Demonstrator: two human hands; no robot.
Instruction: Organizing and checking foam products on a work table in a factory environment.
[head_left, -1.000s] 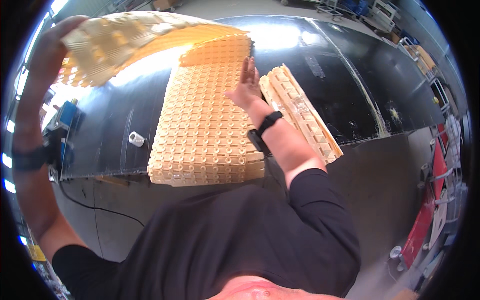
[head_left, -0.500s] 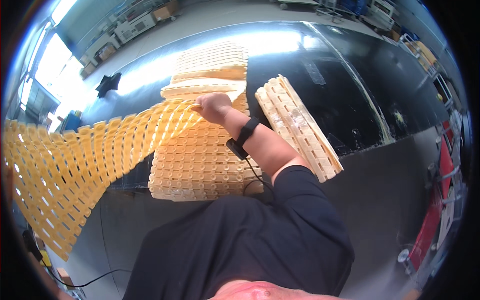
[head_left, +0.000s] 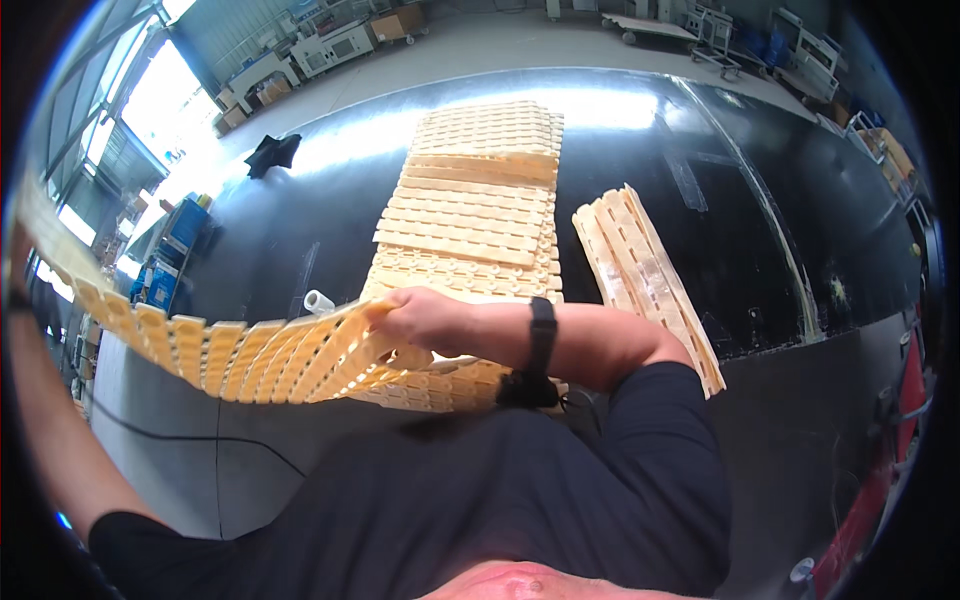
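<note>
A yellowish slotted plastic mat hangs stretched in the air between my hands, sagging in the middle. My right hand is closed on its right end, low over the near end of a pile of similar mats. My left hand, dim at the far left rim, is at the raised left end; its fingers barely show, but that end is held up there. Small round cups dot parts of the pile, and its upper mats lie overlapped. To the right of the pile lies a folded or rolled slotted mat.
The dark table carries a black crumpled item at the far left and a small white roll near its front edge. Blue boxes stand to the left. A cable runs below the lifted mat. Red equipment stands at right.
The lifted mat has swung up and narrowed in view, its left end rising. My right hand has come nearer to me, and my left arm now shows. The pile's folded-over upper part lies flatter.
</note>
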